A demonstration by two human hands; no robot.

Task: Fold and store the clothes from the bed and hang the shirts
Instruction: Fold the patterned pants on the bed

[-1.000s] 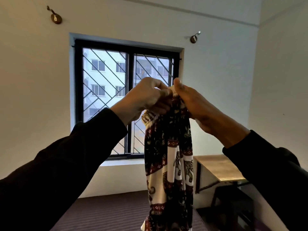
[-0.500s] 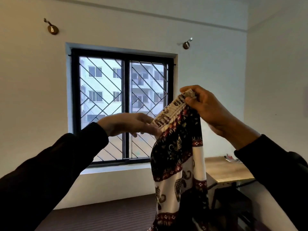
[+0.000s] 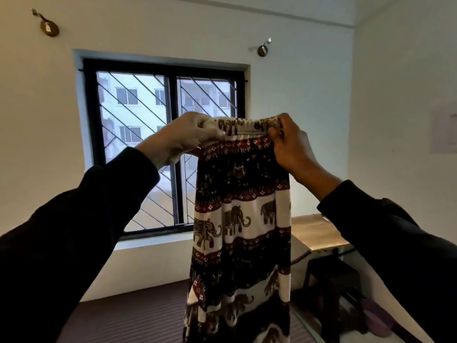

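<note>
An elephant-print garment [image 3: 239,219] in black, white and red hangs straight down in front of me, held up at chest height by its elastic waistband. My left hand [image 3: 183,137] pinches the waistband's left end. My right hand [image 3: 289,142] grips its right end. The waistband is stretched flat between the two hands. The garment's lower part runs out of the frame at the bottom.
Behind the garment is a black-framed window [image 3: 163,144] with a diagonal grille. A wooden desk [image 3: 316,231] stands at the right wall with a dark stool [image 3: 331,276] under it. The striped bed surface [image 3: 138,315] lies below.
My hands, together at the bunched top a second ago, have moved apart. The left hand slid along the waistband to its left end, and the waistband is now spread level.
</note>
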